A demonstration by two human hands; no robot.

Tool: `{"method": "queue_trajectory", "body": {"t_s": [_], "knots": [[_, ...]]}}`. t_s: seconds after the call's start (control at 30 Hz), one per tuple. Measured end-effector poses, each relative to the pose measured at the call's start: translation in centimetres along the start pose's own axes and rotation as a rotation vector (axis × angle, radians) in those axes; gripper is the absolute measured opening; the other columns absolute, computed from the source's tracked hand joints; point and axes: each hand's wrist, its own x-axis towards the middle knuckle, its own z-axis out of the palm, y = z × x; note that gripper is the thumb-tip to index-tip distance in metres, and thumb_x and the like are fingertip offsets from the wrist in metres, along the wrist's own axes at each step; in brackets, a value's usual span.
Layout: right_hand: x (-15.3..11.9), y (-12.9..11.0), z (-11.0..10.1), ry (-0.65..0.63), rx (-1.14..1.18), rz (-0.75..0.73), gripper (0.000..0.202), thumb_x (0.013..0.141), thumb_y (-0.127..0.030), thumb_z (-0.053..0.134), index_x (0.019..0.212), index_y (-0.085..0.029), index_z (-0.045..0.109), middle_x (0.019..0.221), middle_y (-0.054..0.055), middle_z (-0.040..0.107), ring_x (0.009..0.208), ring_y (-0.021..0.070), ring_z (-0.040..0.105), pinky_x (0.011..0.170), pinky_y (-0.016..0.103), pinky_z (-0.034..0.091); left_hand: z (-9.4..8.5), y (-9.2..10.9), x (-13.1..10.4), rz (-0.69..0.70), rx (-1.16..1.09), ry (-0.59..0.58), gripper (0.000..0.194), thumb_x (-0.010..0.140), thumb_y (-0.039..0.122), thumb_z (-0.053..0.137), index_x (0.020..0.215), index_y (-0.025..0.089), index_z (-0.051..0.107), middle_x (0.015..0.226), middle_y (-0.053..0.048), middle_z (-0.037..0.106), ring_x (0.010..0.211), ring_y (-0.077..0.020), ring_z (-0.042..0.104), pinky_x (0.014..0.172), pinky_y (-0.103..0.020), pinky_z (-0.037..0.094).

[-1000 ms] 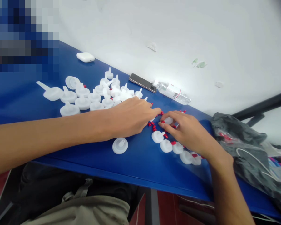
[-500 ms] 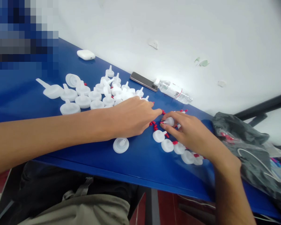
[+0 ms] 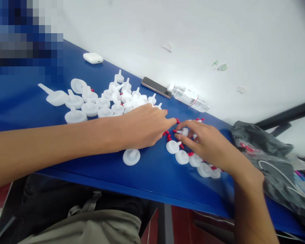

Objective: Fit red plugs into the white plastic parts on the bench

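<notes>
Over the blue table (image 3: 91,169), my left hand (image 3: 147,127) reaches in from the left with its fingers bent near small red caps (image 3: 168,138); what its fingertips hold, if anything, is hidden. My right hand (image 3: 202,137) has thumb and index finger around a white nozzle cap (image 3: 184,131) with a red tip on its spout. Several white nozzle caps (image 3: 89,108) stand in a group behind my left forearm. A row of white caps with red tips (image 3: 182,157) lies below my right hand. One white cap (image 3: 131,157) lies alone nearer the front edge.
Along the wall lie a white case (image 3: 93,58), a phone (image 3: 156,87) and a clear plastic bottle (image 3: 188,97). A dark plastic bag (image 3: 261,139) and a white cable are at the right. The table's front edge runs above my lap.
My right thumb and index finger have parted slightly, and the red tip between them shows more clearly. My left hand has hardly moved.
</notes>
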Motion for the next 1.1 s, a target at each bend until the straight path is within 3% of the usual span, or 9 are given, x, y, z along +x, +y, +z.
{"method": "queue_trajectory", "body": {"t_s": [0.27, 1.1], "knots": [[-0.04, 0.13, 0.10, 0.025, -0.007, -0.029, 0.017, 0.110, -0.041, 0.060, 0.118, -0.029, 0.069, 0.107, 0.004, 0.082, 0.072, 0.0215, 0.070, 0.071, 0.038, 0.047, 0.04, -0.02, 0.01, 0.000, 0.003, -0.009, 0.020, 0.108, 0.018, 0.055, 0.126, 0.018, 0.064, 0.109, -0.012, 0.075, 0.083, -0.0250, 0.071, 0.065, -0.035, 0.038], [0.12, 0.00, -0.04, -0.008, 0.013, 0.015, 0.017, 0.110, -0.042, 0.059, 0.118, -0.030, 0.070, 0.106, 0.001, 0.079, 0.072, 0.0201, 0.070, 0.073, 0.038, 0.047, -0.02, 0.04, -0.10, 0.000, 0.018, -0.016, 0.019, 0.109, 0.017, 0.055, 0.124, 0.019, 0.065, 0.102, -0.009, 0.072, 0.081, -0.0260, 0.069, 0.065, -0.036, 0.036]]}}
